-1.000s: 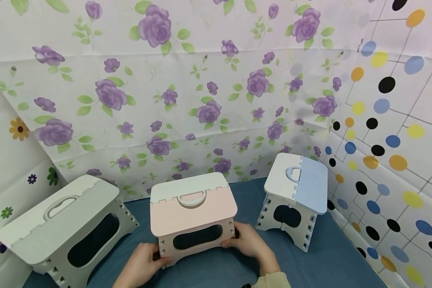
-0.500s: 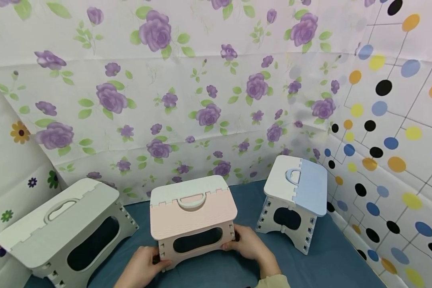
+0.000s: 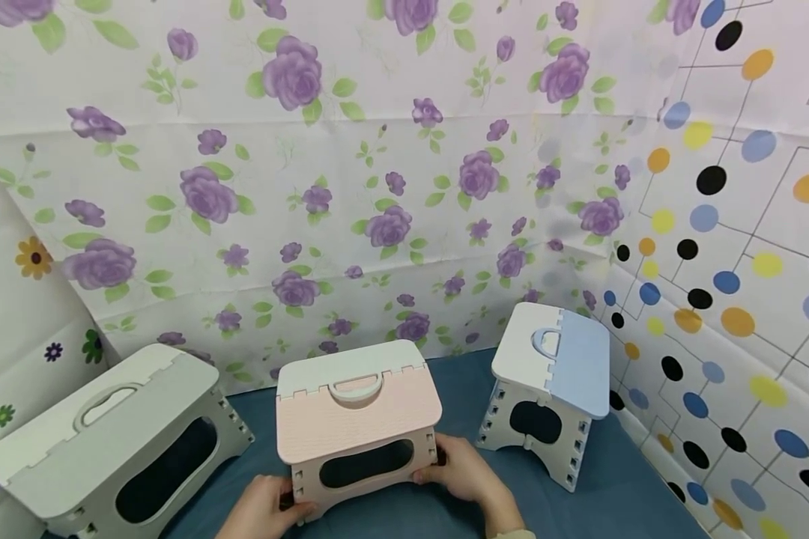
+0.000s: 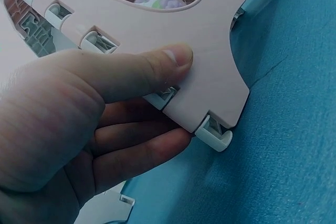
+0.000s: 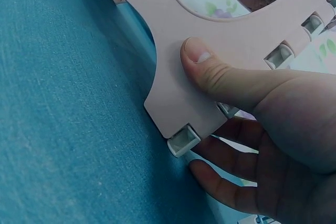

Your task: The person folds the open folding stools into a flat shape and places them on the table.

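Observation:
A pink and white folding step stool [image 3: 360, 427] stands unfolded in the middle of the head view, its carry handle [image 3: 356, 391] lying on the top. My left hand [image 3: 264, 507] grips its near left leg low down. In the left wrist view the thumb [image 4: 176, 61] presses the pink panel while the other fingers curl behind the edge. On the other side my right hand [image 3: 464, 470] holds the near right leg, thumb on the front panel, as the right wrist view shows; its lower fingers [image 5: 220, 177] reach behind the leg's edge.
To the left stands a larger grey and white folding stool [image 3: 108, 427]. A blue and white one [image 3: 553, 359] stands at right, near the dotted cloth [image 3: 728, 299]. All rest on a blue-green cloth surface [image 3: 472, 389], backed by a floral sheet [image 3: 350, 172].
The whole scene sits slightly lower in the head view, as the camera has tilted up. Both hands keep their hold on the pink stool, which appears to stay in place.

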Demonstrator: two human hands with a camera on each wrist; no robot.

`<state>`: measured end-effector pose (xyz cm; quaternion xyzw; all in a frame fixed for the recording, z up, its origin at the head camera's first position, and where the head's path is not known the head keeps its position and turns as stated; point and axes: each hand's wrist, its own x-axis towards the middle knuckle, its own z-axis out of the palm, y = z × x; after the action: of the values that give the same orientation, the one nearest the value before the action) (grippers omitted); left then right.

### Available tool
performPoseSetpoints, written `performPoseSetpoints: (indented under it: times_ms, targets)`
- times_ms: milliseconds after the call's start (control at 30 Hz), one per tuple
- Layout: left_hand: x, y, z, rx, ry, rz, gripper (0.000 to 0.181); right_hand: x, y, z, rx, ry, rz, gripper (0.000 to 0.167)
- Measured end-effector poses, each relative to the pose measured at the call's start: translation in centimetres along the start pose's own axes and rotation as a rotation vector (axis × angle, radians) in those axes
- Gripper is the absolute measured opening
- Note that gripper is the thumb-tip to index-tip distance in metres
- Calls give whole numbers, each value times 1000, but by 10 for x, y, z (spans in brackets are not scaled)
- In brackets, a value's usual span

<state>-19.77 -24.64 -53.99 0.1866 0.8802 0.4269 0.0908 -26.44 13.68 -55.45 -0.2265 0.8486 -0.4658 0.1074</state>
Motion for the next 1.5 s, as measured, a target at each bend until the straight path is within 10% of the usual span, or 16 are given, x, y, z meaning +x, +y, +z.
performPoseSetpoints:
  times_ms: [1500]
  targets:
    - [-4,14,5,14,32,-113,24,-2,-1,0,-16,2,7,43]
